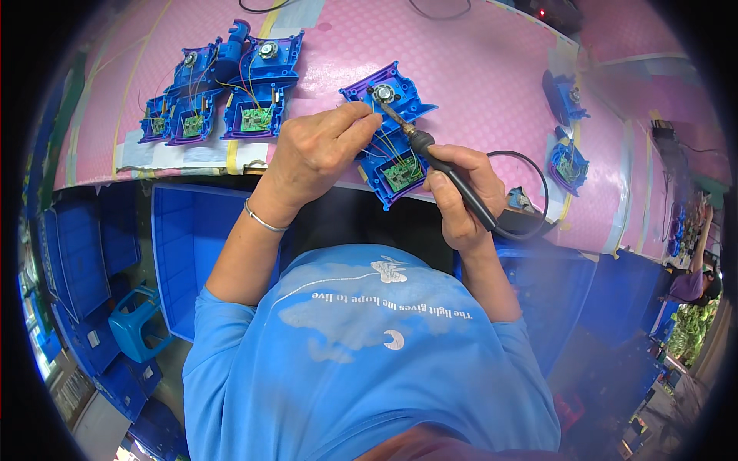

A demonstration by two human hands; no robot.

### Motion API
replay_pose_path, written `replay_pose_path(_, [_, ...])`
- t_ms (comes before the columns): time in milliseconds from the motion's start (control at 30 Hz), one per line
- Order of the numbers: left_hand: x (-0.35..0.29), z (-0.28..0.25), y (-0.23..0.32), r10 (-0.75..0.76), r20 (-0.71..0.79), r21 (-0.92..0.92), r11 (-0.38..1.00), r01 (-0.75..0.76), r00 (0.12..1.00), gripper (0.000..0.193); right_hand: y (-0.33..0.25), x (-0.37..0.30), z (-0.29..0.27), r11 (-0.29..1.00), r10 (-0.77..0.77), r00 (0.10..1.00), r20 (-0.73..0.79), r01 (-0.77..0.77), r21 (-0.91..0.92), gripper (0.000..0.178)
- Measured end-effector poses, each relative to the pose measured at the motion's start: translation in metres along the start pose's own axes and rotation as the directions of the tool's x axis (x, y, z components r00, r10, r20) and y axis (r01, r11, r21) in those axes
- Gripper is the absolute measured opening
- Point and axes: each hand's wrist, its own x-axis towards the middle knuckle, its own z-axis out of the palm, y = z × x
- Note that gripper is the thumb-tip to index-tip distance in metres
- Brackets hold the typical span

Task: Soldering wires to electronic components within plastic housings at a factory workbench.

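Note:
My right hand (pixel 467 192) grips the black handle of a soldering iron (pixel 460 184), its tip pointing up and left at a small round speaker (pixel 383 93). That speaker sits in a blue plastic housing half (pixel 407 100) in front of me. Thin wires run from there down to a second blue shell holding a green circuit board (pixel 401 174), near the table edge. Close to the speaker, my left hand (pixel 327 142) pinches with thumb and forefinger. A thin wire seems to be between them, though the fingertips mostly hide it. Whether the iron's tip touches the speaker I cannot tell.
Several similar wired blue housings (pixel 257 115) stand at the left on the pink table mat (pixel 330 50). More blue housing parts (pixel 567 165) lie at the right. The iron's black cable (pixel 544 180) loops beside my right hand. A blue bin (pixel 188 253) is below the table edge.

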Motion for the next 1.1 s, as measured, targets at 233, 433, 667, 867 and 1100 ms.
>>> replay_pose_path(233, [0.0011,0.0028,-0.0023,-0.005,-0.001,-0.007,1.000,0.005,1.000,0.026,0.0026,0.0022,0.0007,1.000,-0.003,1.000,-0.003,0.003,0.019,0.025])
replay_pose_path(433, [0.0001,0.0028,-0.0040,0.004,-0.009,-0.022,1.000,-0.005,1.000,0.026,0.0013,0.0032,0.0006,1.000,0.016,1.000,0.013,-0.016,0.026,0.025])
replay_pose_path(667, [0.0005,0.0021,-0.0041,-0.004,0.009,-0.031,1.000,0.005,1.000,0.026,-0.0016,0.0043,-0.0020,1.000,0.008,1.000,0.018,-0.008,0.004,0.025])
replay_pose_path(867, [0.0002,0.0020,-0.0044,-0.008,0.022,-0.033,0.999,0.009,1.000,0.024,-0.0044,0.0039,-0.0076,0.997,-0.072,0.995,0.074,0.074,-0.025,0.029])
replay_pose_path(1100, [0.0001,0.0026,-0.0046,-0.010,0.008,-0.043,0.999,0.010,1.000,0.024,-0.0023,0.0040,-0.0063,0.998,-0.063,0.997,0.050,0.064,-0.011,0.029])
